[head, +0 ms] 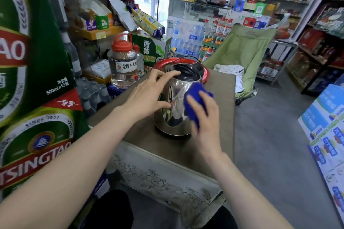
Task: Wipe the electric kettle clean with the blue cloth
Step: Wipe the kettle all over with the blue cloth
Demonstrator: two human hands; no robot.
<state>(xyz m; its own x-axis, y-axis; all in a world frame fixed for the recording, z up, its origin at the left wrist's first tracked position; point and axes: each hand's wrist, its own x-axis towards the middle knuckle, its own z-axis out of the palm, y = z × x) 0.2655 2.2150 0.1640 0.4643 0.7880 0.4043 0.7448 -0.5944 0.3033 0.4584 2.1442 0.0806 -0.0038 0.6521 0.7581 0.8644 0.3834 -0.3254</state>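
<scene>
A shiny steel electric kettle (175, 104) with a black lid stands upright on a small table (219, 96) covered with a brown cloth. My left hand (149, 95) grips the kettle's left side, fingers reaching over the lid's edge. My right hand (206, 117) presses a bunched blue cloth (195, 98) against the kettle's right side. The kettle's right flank is hidden behind cloth and hand.
A red tray (162, 64) lies behind the kettle. A clear jug with a red cap (123, 65) stands at the table's left. Green beer cartons (35, 72) wall the left side. A green folding chair (240, 55) stands beyond the table, with stacked boxes (327, 135) at the right.
</scene>
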